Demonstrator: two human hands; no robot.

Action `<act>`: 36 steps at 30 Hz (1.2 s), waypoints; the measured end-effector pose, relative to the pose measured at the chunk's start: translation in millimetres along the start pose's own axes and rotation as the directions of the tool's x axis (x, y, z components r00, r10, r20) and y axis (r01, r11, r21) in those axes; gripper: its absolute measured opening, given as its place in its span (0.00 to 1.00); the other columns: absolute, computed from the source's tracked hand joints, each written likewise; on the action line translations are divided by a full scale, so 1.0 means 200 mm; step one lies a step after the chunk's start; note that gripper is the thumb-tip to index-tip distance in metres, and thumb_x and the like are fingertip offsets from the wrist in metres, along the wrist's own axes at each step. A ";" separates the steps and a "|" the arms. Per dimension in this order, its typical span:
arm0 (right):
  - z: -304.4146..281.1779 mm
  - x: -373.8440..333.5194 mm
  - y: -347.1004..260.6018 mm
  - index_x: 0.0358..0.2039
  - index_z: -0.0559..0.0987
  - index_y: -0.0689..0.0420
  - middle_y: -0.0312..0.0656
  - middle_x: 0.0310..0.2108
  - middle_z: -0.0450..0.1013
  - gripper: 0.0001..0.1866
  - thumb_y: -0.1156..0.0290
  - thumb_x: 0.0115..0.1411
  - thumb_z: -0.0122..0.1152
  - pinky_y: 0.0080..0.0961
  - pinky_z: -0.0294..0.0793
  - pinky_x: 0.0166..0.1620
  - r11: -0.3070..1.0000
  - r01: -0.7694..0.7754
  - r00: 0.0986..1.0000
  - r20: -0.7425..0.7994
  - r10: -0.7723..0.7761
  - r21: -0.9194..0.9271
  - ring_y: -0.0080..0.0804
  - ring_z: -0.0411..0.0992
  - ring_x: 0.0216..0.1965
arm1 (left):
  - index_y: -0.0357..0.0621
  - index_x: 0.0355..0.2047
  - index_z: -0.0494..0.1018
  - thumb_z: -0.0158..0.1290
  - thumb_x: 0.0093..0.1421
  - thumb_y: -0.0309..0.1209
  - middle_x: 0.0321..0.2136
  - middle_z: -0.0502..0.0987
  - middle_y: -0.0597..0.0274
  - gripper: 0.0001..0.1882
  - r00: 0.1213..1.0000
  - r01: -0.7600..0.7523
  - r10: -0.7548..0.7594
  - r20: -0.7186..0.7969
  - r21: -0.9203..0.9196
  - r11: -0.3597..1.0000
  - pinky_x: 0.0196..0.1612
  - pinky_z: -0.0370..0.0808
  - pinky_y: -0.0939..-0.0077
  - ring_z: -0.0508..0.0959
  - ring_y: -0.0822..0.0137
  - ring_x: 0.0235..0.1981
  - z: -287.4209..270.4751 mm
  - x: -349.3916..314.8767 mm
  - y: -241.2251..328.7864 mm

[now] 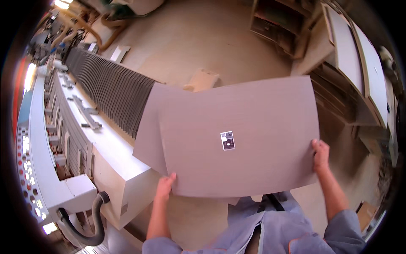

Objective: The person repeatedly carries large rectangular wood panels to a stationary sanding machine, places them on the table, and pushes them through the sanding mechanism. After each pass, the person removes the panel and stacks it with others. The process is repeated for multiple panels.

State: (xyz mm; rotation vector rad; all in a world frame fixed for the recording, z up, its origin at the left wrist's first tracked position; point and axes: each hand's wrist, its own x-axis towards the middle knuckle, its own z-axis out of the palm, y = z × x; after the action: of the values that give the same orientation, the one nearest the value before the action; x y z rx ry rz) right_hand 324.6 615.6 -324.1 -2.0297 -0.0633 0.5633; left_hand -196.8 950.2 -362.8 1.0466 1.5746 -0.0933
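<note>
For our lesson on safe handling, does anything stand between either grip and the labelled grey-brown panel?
Nothing visible does: the left grip touches the labelled panel near its lower-left corner, the right grip at its right edge. A second panel shows behind at left; whether it reaches the left grip's hidden fingers, I cannot tell.

Looks like a workshop. Spreads across a tan floor [182, 42], with a pale flat piece [204, 79] lying near its middle. Bordered along the floor's right edge by dark wooden shelves [303, 42] and pale standing panels [374, 72]. Lit toward the far left corner by a bright lamp [63, 3], near tan hoses [86, 28].
</note>
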 end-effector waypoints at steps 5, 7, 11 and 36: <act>-0.66 0.06 -0.44 0.28 0.76 0.55 0.25 0.25 0.69 0.14 0.57 0.60 0.59 0.15 0.61 0.33 0.989 0.146 0.987 0.074 -0.146 0.001 0.14 0.62 0.28 | 0.38 0.56 0.65 0.48 0.64 0.49 0.52 0.72 0.57 0.30 0.937 -0.066 0.280 0.208 -0.682 0.728 0.58 0.66 0.59 0.71 0.58 0.55 0.46 -0.46 -0.02; -0.90 0.06 -0.64 0.31 0.77 0.57 0.26 0.27 0.70 0.14 0.58 0.63 0.57 0.14 0.61 0.34 0.963 0.268 0.961 0.071 -0.268 0.008 0.13 0.63 0.30 | 0.38 0.59 0.62 0.47 0.64 0.48 0.56 0.68 0.58 0.31 0.903 -0.107 0.394 0.174 -0.795 0.597 0.61 0.64 0.61 0.68 0.58 0.57 0.69 -0.57 0.12; -1.47 -0.04 -1.01 0.39 0.76 0.60 0.28 0.32 0.72 0.16 0.58 0.65 0.53 0.13 0.64 0.40 0.914 0.403 0.915 0.034 -0.401 -0.052 0.14 0.67 0.34 | 0.42 0.62 0.60 0.47 0.65 0.50 0.59 0.66 0.61 0.32 0.872 -0.198 0.472 0.131 -0.787 0.584 0.63 0.60 0.56 0.64 0.55 0.61 1.23 -0.89 0.35; -3.64 -2.28 -0.56 0.62 0.61 0.64 0.48 0.60 0.64 0.34 0.49 0.68 0.43 0.41 0.60 0.62 0.354 0.885 0.425 -0.838 -0.342 0.304 0.43 0.63 0.60 | 0.49 0.61 0.61 0.47 0.62 0.57 0.60 0.64 0.62 0.34 0.410 0.069 0.435 0.801 -0.504 0.861 0.63 0.57 0.55 0.62 0.56 0.61 2.96 -2.54 1.16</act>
State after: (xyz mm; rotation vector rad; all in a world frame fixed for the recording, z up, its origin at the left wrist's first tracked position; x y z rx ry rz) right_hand 241.0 -46.1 229.1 -1.0726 -0.2166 -0.6605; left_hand 357.1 460.9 -20.0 0.5670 0.3914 -0.0889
